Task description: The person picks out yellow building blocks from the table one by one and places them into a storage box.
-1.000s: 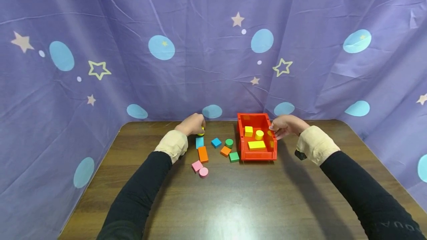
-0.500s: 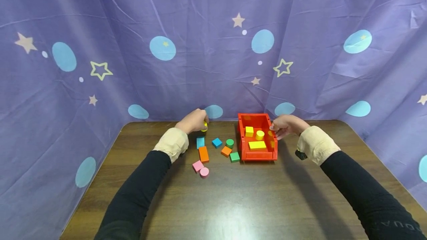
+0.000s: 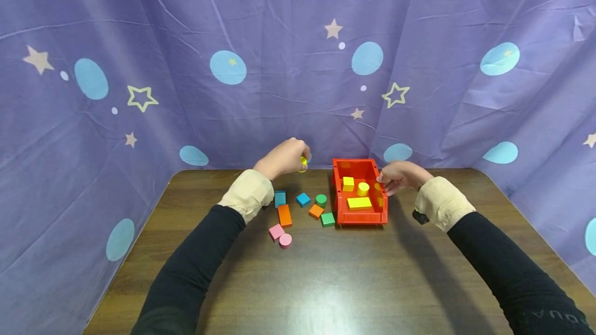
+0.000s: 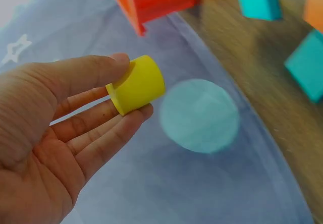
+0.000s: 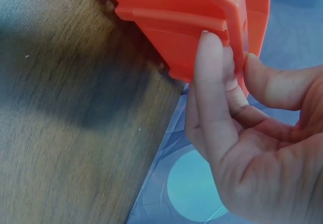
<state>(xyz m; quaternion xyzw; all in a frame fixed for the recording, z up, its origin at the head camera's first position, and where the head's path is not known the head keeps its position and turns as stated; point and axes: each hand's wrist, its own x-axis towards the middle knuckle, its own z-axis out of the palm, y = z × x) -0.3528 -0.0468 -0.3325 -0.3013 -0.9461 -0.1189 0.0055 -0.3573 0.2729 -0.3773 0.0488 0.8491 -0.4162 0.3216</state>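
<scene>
Between thumb and fingers, my left hand (image 3: 285,158) pinches a yellow cylinder block (image 4: 136,85), lifted above the far edge of the table, left of the red bin. My right hand (image 3: 401,176) grips the right side wall of the red bin (image 3: 360,218), thumb on one face and fingers on the outer one, as the right wrist view shows. Inside the bin lie a yellow cube (image 3: 347,184), another yellow cylinder (image 3: 363,189) and a flat yellow rectangular block (image 3: 359,203).
Left of the bin on the wooden table (image 3: 316,283) lie blue blocks (image 3: 303,200), orange blocks (image 3: 284,215), a green cylinder (image 3: 321,200), a green block (image 3: 328,219) and pink blocks (image 3: 285,241). A purple curtain (image 3: 288,66) hangs behind.
My left hand has lifted the yellow cylinder from beside the light-blue block and carried it up and to the right. The right hand and the bin have stayed in place.
</scene>
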